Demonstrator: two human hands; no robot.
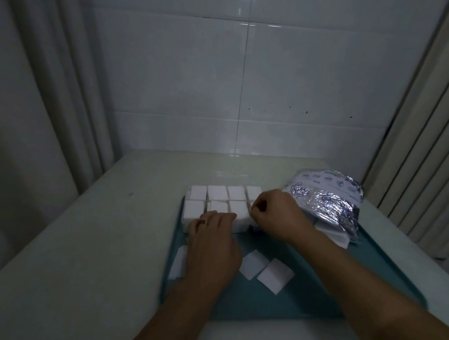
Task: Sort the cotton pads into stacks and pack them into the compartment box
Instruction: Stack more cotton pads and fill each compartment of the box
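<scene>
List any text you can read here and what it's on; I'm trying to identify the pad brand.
Nothing here can be read with certainty.
Bag: blue logos and lines of print, too small, blurred and turned away to make out.
Pads: plain white, no print.
Box: no label visible.
Tray: no markings visible.

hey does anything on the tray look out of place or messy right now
Mostly tidy: the compartment box holds neat white stacks. A few cotton pads lie loose and askew on the teal tray: two overlapping near its middle, one at its left edge. More spill from the crumpled foil bag on the right.
</scene>
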